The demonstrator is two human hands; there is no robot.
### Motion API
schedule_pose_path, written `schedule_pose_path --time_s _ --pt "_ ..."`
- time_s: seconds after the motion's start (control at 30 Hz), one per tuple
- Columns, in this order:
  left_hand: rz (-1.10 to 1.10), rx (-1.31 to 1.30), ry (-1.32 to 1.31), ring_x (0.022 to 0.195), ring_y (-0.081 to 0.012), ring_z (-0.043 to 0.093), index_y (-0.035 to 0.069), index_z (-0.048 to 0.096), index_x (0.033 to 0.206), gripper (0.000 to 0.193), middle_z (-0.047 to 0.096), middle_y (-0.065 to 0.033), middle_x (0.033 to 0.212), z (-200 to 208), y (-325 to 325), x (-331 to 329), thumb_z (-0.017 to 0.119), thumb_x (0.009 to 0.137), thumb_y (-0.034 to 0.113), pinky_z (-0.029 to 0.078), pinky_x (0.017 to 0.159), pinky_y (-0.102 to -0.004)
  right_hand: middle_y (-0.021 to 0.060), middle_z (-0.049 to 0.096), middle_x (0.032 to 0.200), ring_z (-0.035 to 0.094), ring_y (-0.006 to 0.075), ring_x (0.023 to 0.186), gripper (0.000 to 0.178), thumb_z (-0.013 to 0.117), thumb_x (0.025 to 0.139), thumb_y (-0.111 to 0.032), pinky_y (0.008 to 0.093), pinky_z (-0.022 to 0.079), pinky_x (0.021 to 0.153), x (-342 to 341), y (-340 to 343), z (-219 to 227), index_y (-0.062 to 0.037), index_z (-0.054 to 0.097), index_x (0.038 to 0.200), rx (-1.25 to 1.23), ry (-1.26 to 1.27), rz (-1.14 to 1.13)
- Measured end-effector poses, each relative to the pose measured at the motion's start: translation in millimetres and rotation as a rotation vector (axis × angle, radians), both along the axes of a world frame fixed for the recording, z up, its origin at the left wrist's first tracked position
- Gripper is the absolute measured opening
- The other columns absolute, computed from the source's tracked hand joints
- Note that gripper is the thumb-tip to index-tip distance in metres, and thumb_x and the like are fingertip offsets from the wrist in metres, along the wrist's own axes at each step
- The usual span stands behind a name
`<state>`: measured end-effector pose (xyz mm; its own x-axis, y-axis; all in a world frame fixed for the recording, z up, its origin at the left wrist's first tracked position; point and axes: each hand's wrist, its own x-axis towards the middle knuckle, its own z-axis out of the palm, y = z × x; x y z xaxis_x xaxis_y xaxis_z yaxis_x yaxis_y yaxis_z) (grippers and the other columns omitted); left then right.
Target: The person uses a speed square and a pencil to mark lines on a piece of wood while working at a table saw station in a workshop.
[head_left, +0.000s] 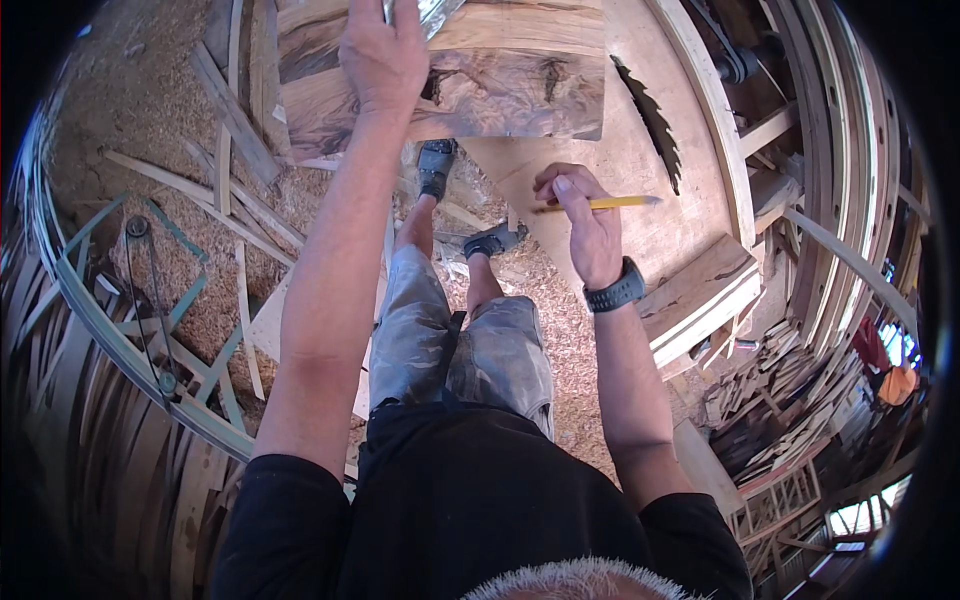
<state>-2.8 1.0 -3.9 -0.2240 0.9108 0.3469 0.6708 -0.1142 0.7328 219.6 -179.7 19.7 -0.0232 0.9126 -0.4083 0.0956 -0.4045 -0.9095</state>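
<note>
Holds yellow pencil (628,202) in right hand (588,220); has left hand (386,65) over wooden board (515,95), cannot tell whether gripping.

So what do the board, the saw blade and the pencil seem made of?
Board: wood, smooth-looking, with swirling grain and dark knots.
Saw blade: probably dark, dull metal, given its toothed edge.
Pencil: likely painted wood, from its even yellow body.

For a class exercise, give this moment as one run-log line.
left hand: over grained board | right hand: holding yellow pencil | saw blade: right of board
</note>
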Motion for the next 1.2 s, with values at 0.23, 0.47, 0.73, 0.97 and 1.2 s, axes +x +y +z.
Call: schedule_pose_path --time_s 0.23,0.47,0.73,0.97,1.2 --pt "-0.295 -0.415 -0.257 0.094 -0.024 0.07 0.006 0.061 0.134 0.039 0.073 -0.0168 0.106 37 -66 10 0.06 0.098 0.023 0.052 0.085 -0.0355 0.0058 0.063 0.087 0.042 0.0054 0.051 0.045 0.046 0.108 -0.039 0.0209 0.036 0.048 -30 -7 13 0.0016 0.058 0.123 -0.064 0.379 -0.435" --pt "-0.52 -0.544 -0.177 0.091 -0.0298 0.068 0.005 0.059 0.135 0.051 0.07 -0.015 0.101 37 -120 9 0.072 0.091 0.025 0.054 0.081 -0.0363 0.0004 0.061 0.072 0.039 0.0027 0.047 0.025 0.061 0.103 -0.026 0.0207 0.028 0.042 -44 -15 -9 -0.0041 0.063 0.091 -0.138 0.626 -0.584" --pt "-0.866 -0.342 0.433 0.129 -0.0344 0.049 0.014 0.054 0.142 0.075 0.048 -0.0126 0.144 53 -105 3 0.081 0.076 0.037 0.037 0.109 -0.0504 0.002 0.066 0.073 0.04 0.0024 0.049 0.023 0.062 0.102 -0.026 0.0205 0.03 0.044 -43 -3 -27 -0.0054 0.064 0.094 -0.128 0.574 -0.564" --pt "-1.007 -0.203 0.592 0.149 -0.0385 0.026 0.023 0.044 0.151 0.085 0.026 -0.019 0.162 35 -61 10 0.074 0.078 0.052 0.019 0.121 -0.0587 0.003 0.068 0.075 0.041 0.0028 0.049 0.022 0.061 0.102 -0.026 0.0213 0.033 0.045 -43 15 -28 -0.006 0.065 0.094 -0.147 0.621 -0.539" --pt "-1.04 -0.22 0.602 0.151 -0.037 0.024 0.025 0.043 0.153 0.082 0.025 -0.0147 0.164 30 -51 8 0.071 0.081 0.052 0.014 0.122 -0.058 0.0028 0.068 0.079 0.042 0.0041 0.05 0.022 0.06 0.103 -0.029 0.0208 0.031 0.044 -38 14 -28 -0.0083 0.064 0.095 -0.124 0.553 -0.583"
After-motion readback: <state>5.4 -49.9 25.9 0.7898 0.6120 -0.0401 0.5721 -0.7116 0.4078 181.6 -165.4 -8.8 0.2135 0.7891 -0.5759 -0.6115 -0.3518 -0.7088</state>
